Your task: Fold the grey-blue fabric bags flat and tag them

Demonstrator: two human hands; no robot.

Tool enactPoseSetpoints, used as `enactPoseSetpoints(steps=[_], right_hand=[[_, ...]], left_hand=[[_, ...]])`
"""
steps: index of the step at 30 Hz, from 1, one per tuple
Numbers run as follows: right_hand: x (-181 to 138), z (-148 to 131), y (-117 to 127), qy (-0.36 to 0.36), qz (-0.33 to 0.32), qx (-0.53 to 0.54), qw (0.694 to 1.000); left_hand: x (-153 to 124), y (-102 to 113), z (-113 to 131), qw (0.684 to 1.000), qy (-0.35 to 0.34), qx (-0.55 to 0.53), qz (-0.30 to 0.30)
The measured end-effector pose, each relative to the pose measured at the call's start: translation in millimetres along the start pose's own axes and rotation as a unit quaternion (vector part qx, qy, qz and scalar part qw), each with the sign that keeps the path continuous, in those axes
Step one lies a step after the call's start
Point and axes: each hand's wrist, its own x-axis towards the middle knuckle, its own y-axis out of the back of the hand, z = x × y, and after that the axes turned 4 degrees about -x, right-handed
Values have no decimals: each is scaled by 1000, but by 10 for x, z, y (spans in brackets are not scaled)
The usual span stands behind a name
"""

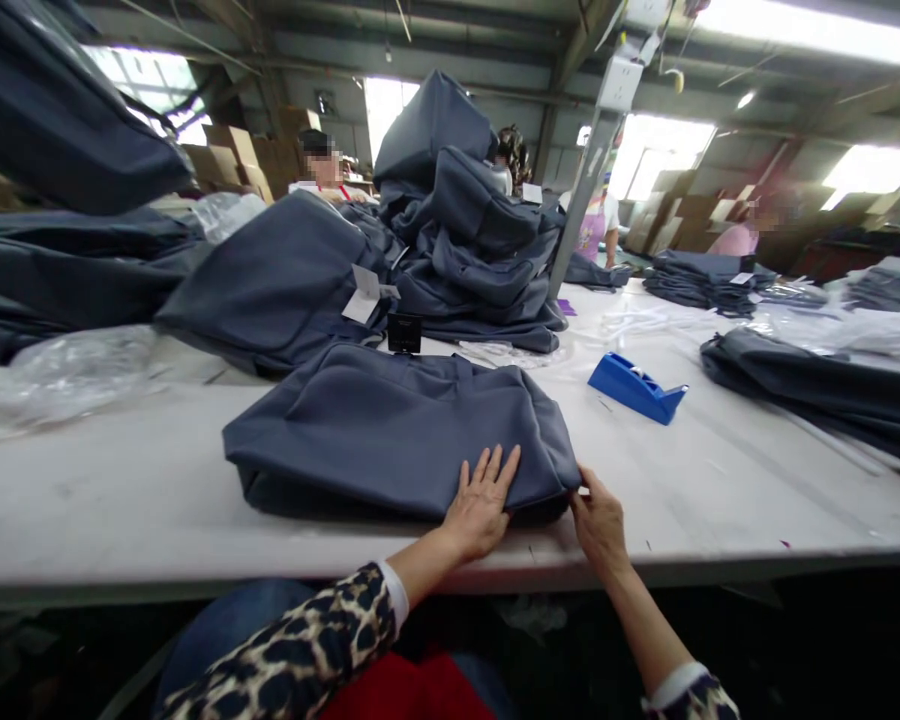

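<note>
A folded dark grey-blue fabric bag [390,425] lies on the white table [157,500] in front of me, a black tag [404,332] at its far edge. My left hand [482,503] lies flat on the bag's near right corner, fingers stretched out. My right hand [598,525] is at that corner's right edge, fingers curled under or against the fabric; what they grip is hidden.
A blue tape dispenser [635,387] sits to the right. A tall pile of the same bags [457,230] with white tags rises behind. Clear plastic bags [60,375] lie at left, more bag stacks [825,385] at right. Other people work at the far side.
</note>
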Motion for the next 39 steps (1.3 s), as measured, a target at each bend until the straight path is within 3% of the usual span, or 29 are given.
enactPoseSetpoints(steps=[3, 7, 9, 12, 14, 19, 25, 30, 34, 39], right_hand=[[62, -25, 81, 3, 14, 16, 1000], [215, 10, 268, -17, -94, 69, 993], [261, 65, 332, -23, -129, 90, 987], [266, 160, 323, -32, -102, 86, 991], [244, 205, 266, -35, -83, 83, 992], [229, 182, 241, -67, -84, 94, 990], [288, 94, 460, -104, -160, 187, 964], [117, 129, 361, -163, -183, 291, 925], [-164, -48, 291, -115, -198, 196, 954], [-492, -244, 330, -81, -296, 170, 936]], left_hand=[[-32, -69, 149, 999, 14, -44, 10], [15, 51, 277, 999, 6, -6, -43], [110, 257, 244, 995, -46, 30, -83], [303, 575, 51, 981, -147, 36, -124], [391, 666, -133, 973, -191, 16, -132], [369, 442, -472, 980, -183, 12, -81], [363, 312, -497, 982, -162, -5, -100], [286, 402, -582, 977, -177, -26, -114], [70, 575, -759, 967, -205, -35, -145], [-238, 750, -873, 960, -220, -34, -168]])
